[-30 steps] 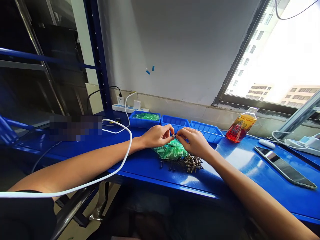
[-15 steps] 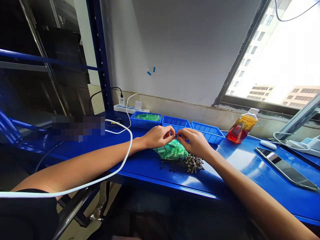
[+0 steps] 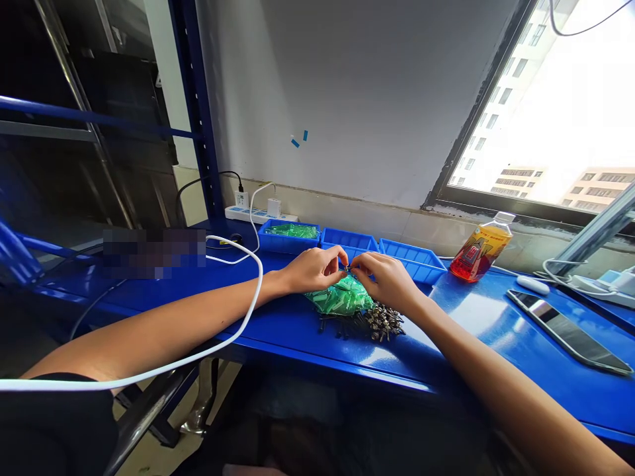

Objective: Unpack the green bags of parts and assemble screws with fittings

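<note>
Three blue bins (image 3: 350,239) along the desk (image 3: 278,317), one bottle (image 3: 479,251), one phone (image 3: 568,332). Left hand (image 3: 312,270) and right hand (image 3: 387,281) meeting, fingers (image 3: 341,259) pinched narrow on one small metal part (image 3: 347,268). Held between both sets of fingertips, just above one green pile (image 3: 340,297) beside one screw heap (image 3: 380,322).

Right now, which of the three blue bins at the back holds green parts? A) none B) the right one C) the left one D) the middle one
C: the left bin is filled with green parts, while the middle bin and the right bin show only bare blue insides.
</note>
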Motion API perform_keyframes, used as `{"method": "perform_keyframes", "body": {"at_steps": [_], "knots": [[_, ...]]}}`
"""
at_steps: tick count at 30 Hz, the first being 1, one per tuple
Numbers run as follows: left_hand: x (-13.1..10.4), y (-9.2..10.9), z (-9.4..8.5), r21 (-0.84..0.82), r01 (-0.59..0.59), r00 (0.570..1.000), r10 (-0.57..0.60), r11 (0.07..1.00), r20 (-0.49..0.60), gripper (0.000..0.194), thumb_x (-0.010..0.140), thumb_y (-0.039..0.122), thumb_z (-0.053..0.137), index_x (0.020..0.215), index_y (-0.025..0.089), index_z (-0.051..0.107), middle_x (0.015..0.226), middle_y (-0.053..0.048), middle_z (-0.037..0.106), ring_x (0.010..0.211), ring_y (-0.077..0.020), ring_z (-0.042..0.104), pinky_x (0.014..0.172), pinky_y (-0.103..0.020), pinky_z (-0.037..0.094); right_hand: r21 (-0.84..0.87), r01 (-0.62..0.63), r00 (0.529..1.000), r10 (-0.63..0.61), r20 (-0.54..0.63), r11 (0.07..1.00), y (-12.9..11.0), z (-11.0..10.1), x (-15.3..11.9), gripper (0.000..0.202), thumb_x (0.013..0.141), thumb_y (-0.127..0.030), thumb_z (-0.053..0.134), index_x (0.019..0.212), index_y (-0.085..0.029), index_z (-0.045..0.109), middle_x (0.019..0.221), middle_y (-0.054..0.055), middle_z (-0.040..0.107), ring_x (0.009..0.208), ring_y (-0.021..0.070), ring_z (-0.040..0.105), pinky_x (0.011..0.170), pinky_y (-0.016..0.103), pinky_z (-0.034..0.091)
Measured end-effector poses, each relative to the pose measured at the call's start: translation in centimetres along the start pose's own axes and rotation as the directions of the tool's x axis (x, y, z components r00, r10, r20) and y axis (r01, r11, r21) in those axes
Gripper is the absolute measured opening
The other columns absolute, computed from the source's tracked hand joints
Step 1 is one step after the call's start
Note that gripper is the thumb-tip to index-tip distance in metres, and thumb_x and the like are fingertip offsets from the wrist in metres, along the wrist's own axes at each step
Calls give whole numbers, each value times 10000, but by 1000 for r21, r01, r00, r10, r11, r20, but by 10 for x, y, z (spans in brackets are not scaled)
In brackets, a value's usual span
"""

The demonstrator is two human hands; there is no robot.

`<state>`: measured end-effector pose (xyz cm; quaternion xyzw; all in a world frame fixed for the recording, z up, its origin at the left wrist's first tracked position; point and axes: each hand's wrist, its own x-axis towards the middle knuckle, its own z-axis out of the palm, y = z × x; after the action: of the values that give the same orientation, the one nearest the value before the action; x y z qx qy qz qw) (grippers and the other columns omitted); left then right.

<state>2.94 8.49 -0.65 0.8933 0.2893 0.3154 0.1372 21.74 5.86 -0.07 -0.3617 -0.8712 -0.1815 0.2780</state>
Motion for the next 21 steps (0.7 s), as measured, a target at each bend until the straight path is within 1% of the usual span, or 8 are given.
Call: {"method": "perform_keyframes", "body": {"at_steps": [6, 12, 21], "knots": [[0, 2, 0, 32, 19, 1000, -18, 999, -16, 146, 810, 266, 501, 899, 158, 539, 591, 42, 544, 519, -95, 493, 516, -204, 350, 1, 12, 1000, -12, 1, 1000, 1, -1, 0, 117, 857, -202, 489, 821, -189, 599, 694, 16, 630, 621, 125, 546, 597, 232, 381], [0, 2, 0, 28, 41, 999, -41, 999, -19, 150, 829, 278, 485, 867, 149, 552, 571, 41, 518, 513, -94, 472, 511, -209, 330, -1, 8, 1000, -8, -14, 1000, 2, 0, 0, 105, 851, -206, 504, 817, -194, 603, 696, 16, 633, 629, 126, 554, 603, 232, 388], [0, 2, -1, 33, 51, 999, -51, 998, -13, 158, 841, 274, 466, 860, 154, 567, 563, 41, 516, 504, -96, 449, 510, -211, 305, 8, 19, 998, -18, -59, 1000, 0, -1, 0, 98, 839, -200, 507, 801, -188, 596, 672, 12, 627, 596, 121, 544, 584, 225, 397]]}}
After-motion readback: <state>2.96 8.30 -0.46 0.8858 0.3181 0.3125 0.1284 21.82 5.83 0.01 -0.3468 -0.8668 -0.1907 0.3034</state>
